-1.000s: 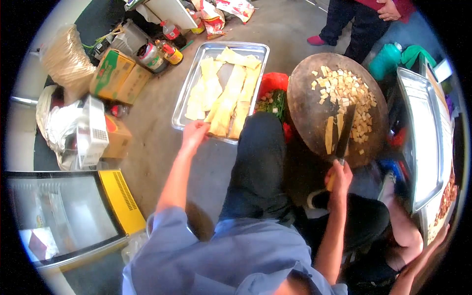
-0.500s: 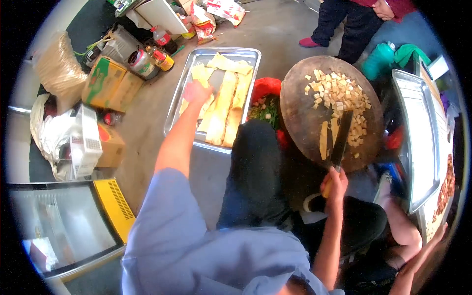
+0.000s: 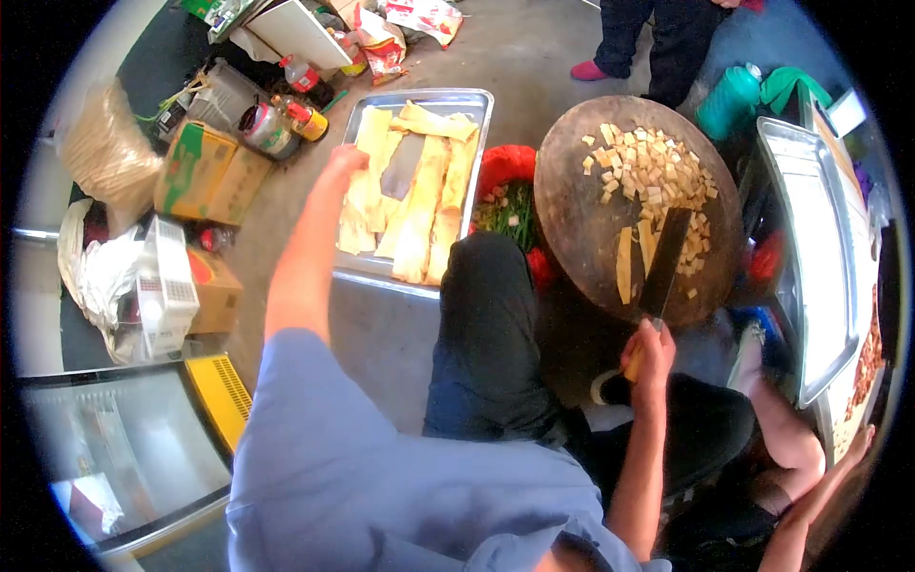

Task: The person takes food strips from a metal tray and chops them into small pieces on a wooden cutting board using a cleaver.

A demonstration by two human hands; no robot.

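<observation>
My right hand (image 3: pixel 651 355) is closed round the handle of a cleaver (image 3: pixel 667 257). Its dark blade rests over the round wooden chopping board (image 3: pixel 572 229), beside two narrow food strips (image 3: pixel 624 265). Many small pale cubes with brown edges (image 3: pixel 658 167) lie across the board's far and right side. At the left rim of a metal tray (image 3: pixel 386 282), my left hand (image 3: pixel 351 160) has its fingers closed at the edge of a flat yellow food strip (image 3: pixel 357 214); the fingertips are partly hidden. More long yellow strips (image 3: pixel 419 219) lie in that tray.
A red container (image 3: pixel 507 167) with greens sits between tray and board. Bottles (image 3: pixel 305 119) and cardboard boxes (image 3: pixel 205 176) stand at the left. Another metal tray (image 3: pixel 810 276) is at the right, near another person's arm (image 3: pixel 820 491). Someone's legs (image 3: pixel 658 48) are beyond the board.
My left hand has moved left from inside the tray to its rim, and the left strip now lies straighter. My right hand and the cleaver are almost unmoved.
</observation>
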